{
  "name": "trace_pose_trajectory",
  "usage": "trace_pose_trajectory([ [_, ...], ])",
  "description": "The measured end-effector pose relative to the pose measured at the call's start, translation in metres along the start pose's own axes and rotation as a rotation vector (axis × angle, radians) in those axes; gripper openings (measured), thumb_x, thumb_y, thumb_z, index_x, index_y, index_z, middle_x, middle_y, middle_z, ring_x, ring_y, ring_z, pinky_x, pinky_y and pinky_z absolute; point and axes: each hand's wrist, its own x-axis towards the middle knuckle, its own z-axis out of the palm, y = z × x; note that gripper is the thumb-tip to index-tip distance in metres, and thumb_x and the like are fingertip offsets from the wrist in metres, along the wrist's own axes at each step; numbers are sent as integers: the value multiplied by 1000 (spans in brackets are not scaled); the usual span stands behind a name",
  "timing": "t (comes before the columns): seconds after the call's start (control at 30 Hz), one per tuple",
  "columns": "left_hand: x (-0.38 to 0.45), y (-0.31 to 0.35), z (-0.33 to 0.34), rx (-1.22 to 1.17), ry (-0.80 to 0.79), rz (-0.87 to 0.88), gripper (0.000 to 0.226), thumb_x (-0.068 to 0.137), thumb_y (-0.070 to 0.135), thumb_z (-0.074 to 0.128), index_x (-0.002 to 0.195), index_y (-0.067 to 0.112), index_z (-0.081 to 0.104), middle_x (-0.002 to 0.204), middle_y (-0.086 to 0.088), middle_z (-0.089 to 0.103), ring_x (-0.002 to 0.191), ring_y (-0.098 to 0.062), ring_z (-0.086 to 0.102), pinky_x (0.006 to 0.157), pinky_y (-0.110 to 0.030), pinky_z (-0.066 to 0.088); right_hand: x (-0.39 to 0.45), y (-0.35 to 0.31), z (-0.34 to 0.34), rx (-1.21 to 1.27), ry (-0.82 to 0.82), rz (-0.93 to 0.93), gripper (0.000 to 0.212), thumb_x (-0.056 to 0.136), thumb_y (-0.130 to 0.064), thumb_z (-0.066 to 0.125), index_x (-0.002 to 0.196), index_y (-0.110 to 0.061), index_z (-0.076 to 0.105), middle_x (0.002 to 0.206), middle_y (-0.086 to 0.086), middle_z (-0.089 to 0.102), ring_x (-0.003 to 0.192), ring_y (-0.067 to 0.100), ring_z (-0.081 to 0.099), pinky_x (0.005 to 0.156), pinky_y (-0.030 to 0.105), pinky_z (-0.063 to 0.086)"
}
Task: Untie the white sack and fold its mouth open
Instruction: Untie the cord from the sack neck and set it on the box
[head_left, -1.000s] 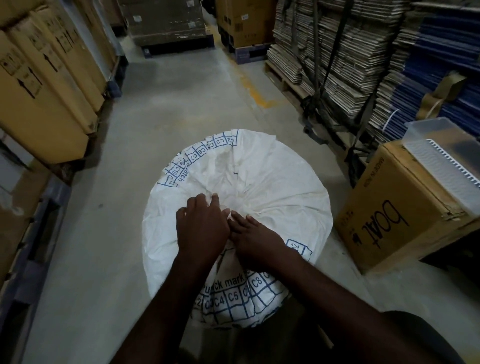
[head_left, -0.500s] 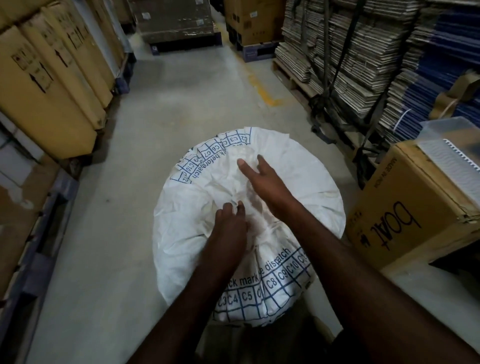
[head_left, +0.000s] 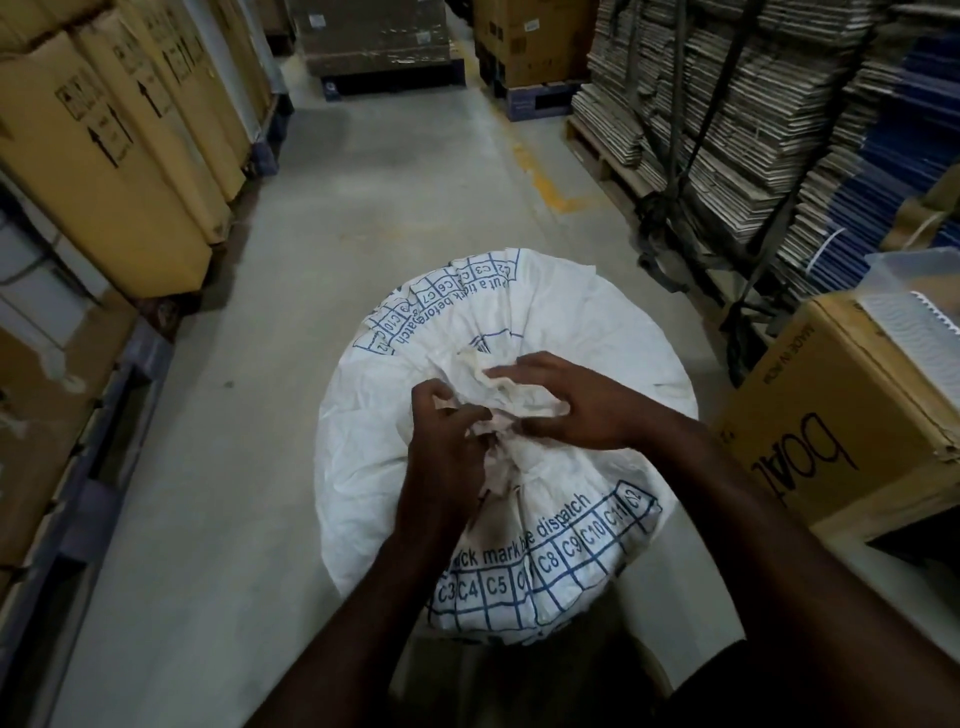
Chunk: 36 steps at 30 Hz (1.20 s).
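A full white sack (head_left: 587, 332) with blue printed grid boxes and lettering stands on the concrete floor in front of me. Its mouth is gathered into a crumpled bunch (head_left: 498, 387) at the top centre. My left hand (head_left: 447, 447) pinches the gathered fabric at the near side of the bunch. My right hand (head_left: 576, 405) lies over the bunch from the right, fingers curled around the crumpled cloth. The tie itself is hidden under the fingers and folds.
A brown "boat" carton (head_left: 841, 415) with a clear plastic tray (head_left: 914, 306) on top sits close on the right. Stacks of flattened cardboard (head_left: 727, 104) line the right, tall cartons (head_left: 104, 156) the left. An aisle of floor (head_left: 395, 182) runs ahead.
My right hand drew back from the far side of the sack top and closed on the bunched mouth. My left hand shifted slightly left and kept its pinch on the fabric.
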Motion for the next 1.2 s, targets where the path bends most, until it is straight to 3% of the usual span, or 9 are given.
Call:
trace_pose_trajectory([
  [0.17, 3, -2, 4, -30, 105, 36, 19, 83, 7, 90, 95, 12, 76, 129, -3, 48, 110, -8, 64, 83, -29, 62, -15, 30, -3, -264, -182, 187, 71, 99, -39, 71, 157, -56, 34, 173, -20, 15, 157, 12, 2, 128, 41, 18],
  [0.3, 16, 13, -3, 63, 179, -67, 79, 70, 26, 100, 133, 11, 53, 148, -6, 39, 133, -17, 48, 108, -34, 51, -18, 27, -4, -407, -236, 302, 62, 102, -54, 61, 158, -56, 34, 176, -18, -9, 163, 37, 0, 129, 53, 23],
  [0.43, 31, 7, -14, 82, -138, -434, 130, 75, 56, 92, 171, 23, 10, 175, -8, 25, 159, -27, 30, 123, -37, 30, -17, 15, -2, -543, -231, 291, 60, 106, -54, 52, 161, -55, 27, 176, -10, -20, 162, 43, -5, 129, 57, 18],
  [0.63, 26, 23, 20, 29, -112, -283, 69, 95, 14, 76, 159, 17, 49, 150, -10, 63, 137, -22, 61, 104, -13, 38, -14, 2, 7, -608, -192, 292, 64, 107, -46, 50, 166, -41, 25, 177, -2, -15, 163, 41, -5, 128, 56, 17],
  [0.7, 19, 25, 40, 85, -146, -160, 66, 98, -1, 62, 160, 17, 47, 157, -8, 57, 144, -21, 56, 118, -24, 41, -11, 0, 6, -573, -192, 314, 64, 102, -39, 60, 162, -33, 39, 177, 4, 6, 163, 37, 4, 128, 53, 20],
  [0.8, 12, 24, 62, 248, -274, 11, 91, 85, -16, 48, 167, 20, 34, 173, -3, 34, 160, -20, 32, 131, -35, 28, -14, -7, -10, -458, -153, 370, 38, 96, -28, 69, 132, -15, 70, 145, 12, 55, 140, 34, 50, 110, 38, 42],
  [0.97, 7, 28, 71, 469, -268, 120, 83, 81, 7, 18, 157, 9, 51, 162, -13, 51, 149, -30, 50, 119, -41, 45, -18, -12, -33, -316, 472, 433, 24, 91, -33, 62, 87, -17, 81, 93, 5, 79, 94, 30, 75, 76, 33, 55],
  [1.07, 4, 24, 75, 551, -335, 187, 73, 84, 8, 26, 147, 7, 62, 151, -15, 62, 138, -31, 62, 111, -41, 52, -8, -25, -29, -216, 683, 239, 35, 97, -19, 63, 130, -26, 74, 141, 1, 70, 130, 23, 64, 107, 37, 51],
  [1.2, -4, 38, 79, 614, -567, 121, 55, 89, 16, 40, 130, 1, 73, 132, -17, 74, 125, -27, 70, 110, -35, 52, 14, -28, 0, -316, 140, 120, 53, 108, -21, 48, 158, -37, 48, 176, 3, 21, 160, 33, 22, 128, 53, 19],
])
